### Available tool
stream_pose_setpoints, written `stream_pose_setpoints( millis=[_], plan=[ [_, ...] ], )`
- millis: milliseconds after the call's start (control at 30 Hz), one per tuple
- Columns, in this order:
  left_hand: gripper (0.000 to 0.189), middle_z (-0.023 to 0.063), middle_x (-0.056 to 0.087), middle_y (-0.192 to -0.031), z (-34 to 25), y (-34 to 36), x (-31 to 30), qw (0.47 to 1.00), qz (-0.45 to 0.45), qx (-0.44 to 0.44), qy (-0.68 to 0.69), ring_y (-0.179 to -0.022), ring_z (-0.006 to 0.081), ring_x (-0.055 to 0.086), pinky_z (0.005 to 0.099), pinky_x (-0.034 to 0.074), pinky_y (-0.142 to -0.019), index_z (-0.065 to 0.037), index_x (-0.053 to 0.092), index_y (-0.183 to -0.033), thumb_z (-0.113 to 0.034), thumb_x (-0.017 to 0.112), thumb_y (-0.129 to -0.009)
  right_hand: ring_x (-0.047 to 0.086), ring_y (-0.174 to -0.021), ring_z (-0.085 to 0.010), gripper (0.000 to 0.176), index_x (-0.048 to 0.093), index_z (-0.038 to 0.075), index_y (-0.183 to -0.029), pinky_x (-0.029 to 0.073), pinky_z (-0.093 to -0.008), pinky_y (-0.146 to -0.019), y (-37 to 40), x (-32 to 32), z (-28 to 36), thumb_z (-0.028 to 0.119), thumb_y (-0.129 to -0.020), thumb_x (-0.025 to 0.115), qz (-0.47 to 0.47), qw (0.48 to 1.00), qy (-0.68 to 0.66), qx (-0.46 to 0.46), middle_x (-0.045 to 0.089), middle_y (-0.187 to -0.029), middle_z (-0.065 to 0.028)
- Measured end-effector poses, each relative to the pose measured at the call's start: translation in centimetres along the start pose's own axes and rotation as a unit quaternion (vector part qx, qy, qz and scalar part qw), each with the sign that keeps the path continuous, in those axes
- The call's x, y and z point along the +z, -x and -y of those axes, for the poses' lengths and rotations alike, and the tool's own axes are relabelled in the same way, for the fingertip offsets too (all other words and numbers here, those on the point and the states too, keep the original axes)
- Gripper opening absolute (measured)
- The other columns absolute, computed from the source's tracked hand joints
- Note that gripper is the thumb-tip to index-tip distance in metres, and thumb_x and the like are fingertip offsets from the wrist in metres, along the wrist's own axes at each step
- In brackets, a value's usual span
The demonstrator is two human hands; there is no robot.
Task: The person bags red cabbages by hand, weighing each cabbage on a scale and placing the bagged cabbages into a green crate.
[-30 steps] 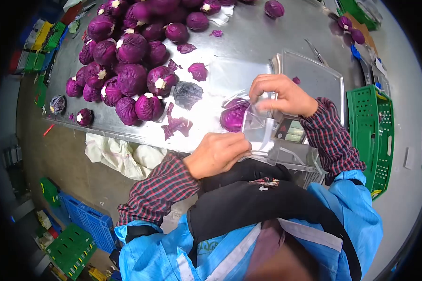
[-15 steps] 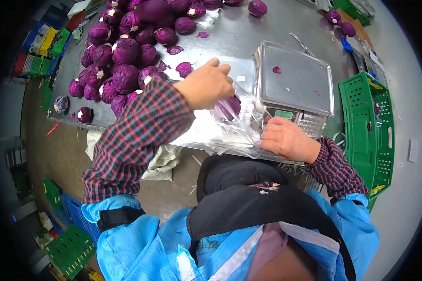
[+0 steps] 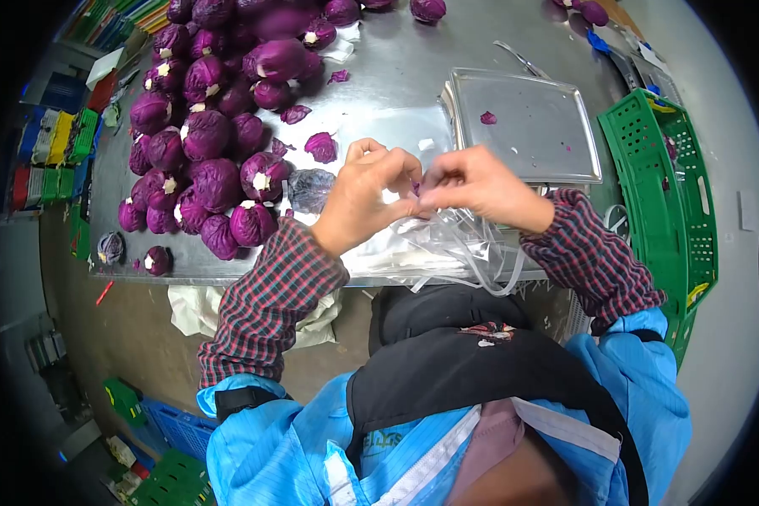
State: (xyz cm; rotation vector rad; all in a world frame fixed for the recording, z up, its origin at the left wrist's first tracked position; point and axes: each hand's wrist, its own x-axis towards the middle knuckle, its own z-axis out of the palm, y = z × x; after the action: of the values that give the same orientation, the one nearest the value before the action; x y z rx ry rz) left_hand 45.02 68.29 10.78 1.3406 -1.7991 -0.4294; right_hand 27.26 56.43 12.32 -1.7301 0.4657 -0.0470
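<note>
My left hand and my right hand meet over the front of the metal table. Each has thumb and fingers pinched together on a thin clear plastic bag. A little purple shows between the fingertips; most of what lies behind them is hidden. Pale clear strips loop down below my right hand at the table's edge. Just beyond my right hand is a weighing scale with a small purple leaf scrap on its plate. A dull, greyish-purple cabbage lies left of my left hand.
Red cabbages are heaped along the left of the metal table, with loose leaves nearby. A knife lies behind the scale. Green crates stand at the right. A white sack is under the front edge.
My right hand has lifted from the table's front edge to meet my left, which moved slightly down. The bagged cabbage seen before is now mostly hidden. The view has shifted a little.
</note>
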Motion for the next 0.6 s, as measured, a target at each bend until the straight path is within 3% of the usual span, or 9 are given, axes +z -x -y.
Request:
stream_pose_setpoints(
  millis=[133, 200, 233, 300, 333, 400, 467, 533, 600],
  plan=[
    [0.044, 0.0006, 0.061, -0.07, -0.2, 0.4, 0.3, 0.998, -0.051, 0.024, -0.033, -0.061, 0.0158, 0.057, 0.034, 0.037, -0.089, -0.008, 0.053, -0.094, -0.003, 0.08, -0.061, 0.06, -0.066, -0.0151, 0.02, 0.066, 0.0, -0.086, 0.045, -0.0321, -0.059, -0.1, 1.7, 1.1, 0.018, -0.079, 0.072, -0.013, 0.999, 0.048, 0.016, 0.064, -0.071, -0.008],
    [0.045, 0.0004, 0.06, -0.07, -0.2, 0.4, 0.1, 0.997, -0.058, 0.03, -0.036, -0.062, 0.0157, 0.057, 0.0352, 0.039, -0.087, -0.009, 0.053, -0.095, -0.003, 0.081, -0.06, 0.06, -0.065, -0.0166, 0.019, 0.063, 0.0, -0.081, 0.045, -0.033, -0.058, 0.1, 2.1, 1.3, 0.017, -0.079, 0.072, -0.081, 0.956, 0.249, -0.135, 0.061, -0.071, -0.0101],
    [0.045, 0.0004, 0.06, -0.07, -0.1, 0.5, 0.2, 0.997, -0.057, 0.032, -0.037, -0.062, 0.0157, 0.057, 0.0352, 0.039, -0.087, -0.009, 0.053, -0.095, -0.003, 0.081, -0.06, 0.06, -0.065, -0.0166, 0.019, 0.063, 0.0, -0.081, 0.045, -0.033, -0.058, 0.2, 2.2, 1.4, 0.017, -0.079, 0.072, -0.083, 0.955, 0.249, -0.135, 0.061, -0.071, -0.0101],
    [0.042, 0.0008, 0.061, -0.072, 0.1, 0.8, 0.1, 0.997, -0.056, 0.004, -0.043, -0.07, 0.0174, 0.061, 0.0364, 0.038, -0.091, -0.009, 0.056, -0.099, -0.008, 0.079, -0.064, 0.058, -0.064, -0.0182, 0.016, 0.062, 0.001, -0.08, 0.045, -0.0332, -0.059, 0.8, 2.5, 1.5, 0.013, -0.079, 0.071, -0.096, 0.901, 0.321, -0.276, 0.057, -0.072, -0.0108],
    [0.042, 0.0008, 0.061, -0.072, 0.1, 0.9, -0.1, 0.997, -0.056, 0.006, -0.045, -0.07, 0.0174, 0.061, 0.0364, 0.038, -0.091, -0.009, 0.056, -0.099, -0.008, 0.079, -0.064, 0.058, -0.064, -0.0182, 0.016, 0.062, 0.001, -0.08, 0.045, -0.0332, -0.059, 1.5, 2.3, 2.0, 0.013, -0.079, 0.071, -0.097, 0.9, 0.321, -0.278, 0.057, -0.072, -0.0108],
    [0.045, 0.0006, 0.062, -0.075, -0.2, 1.3, -0.6, 0.999, -0.045, -0.021, -0.017, -0.072, 0.0166, 0.062, 0.0364, 0.037, -0.092, -0.01, 0.057, -0.102, -0.01, 0.081, -0.063, 0.056, -0.064, -0.015, 0.012, 0.061, 0.001, -0.08, 0.044, -0.0314, -0.061, 3.9, 1.1, 3.3, 0.01, -0.081, 0.069, -0.019, 0.973, 0.108, -0.205, 0.059, -0.077, -0.0083],
    [0.047, -0.0005, 0.063, -0.078, -0.4, 1.8, -0.2, 0.999, -0.043, 0.001, -0.025, -0.073, 0.016, 0.062, 0.0378, 0.036, -0.092, -0.011, 0.056, -0.103, -0.011, 0.082, -0.063, 0.054, -0.066, -0.0086, 0.01, 0.064, 0.001, -0.083, 0.044, -0.0254, -0.06, 5.1, -0.4, 3.3, 0.01, -0.083, 0.067, -0.152, 0.976, -0.066, -0.142, 0.061, -0.074, -0.0028],
    [0.05, -0.0015, 0.063, -0.078, -0.9, 2.0, 0.3, 0.999, -0.038, 0.006, -0.034, -0.073, 0.0156, 0.062, 0.0398, 0.036, -0.093, -0.011, 0.056, -0.105, -0.011, 0.082, -0.063, 0.056, -0.065, -0.0093, 0.018, 0.065, -0.001, -0.084, 0.044, -0.0249, -0.058, 4.1, -0.9, 3.8, 0.017, -0.082, 0.069, -0.164, 0.985, 0.006, -0.048, 0.061, -0.069, -0.0034],
    [0.052, -0.0022, 0.062, -0.076, -1.1, 1.7, 0.7, 0.998, -0.037, 0.02, -0.039, -0.073, 0.0155, 0.062, 0.0406, 0.036, -0.093, -0.012, 0.055, -0.107, -0.009, 0.081, -0.063, 0.057, -0.062, -0.0107, 0.027, 0.067, -0.001, -0.084, 0.045, -0.0267, -0.057, 2.1, 0.7, 1.9, 0.025, -0.081, 0.072, -0.084, 0.996, 0.04, -0.005, 0.062, -0.067, -0.0053]
  ],
)
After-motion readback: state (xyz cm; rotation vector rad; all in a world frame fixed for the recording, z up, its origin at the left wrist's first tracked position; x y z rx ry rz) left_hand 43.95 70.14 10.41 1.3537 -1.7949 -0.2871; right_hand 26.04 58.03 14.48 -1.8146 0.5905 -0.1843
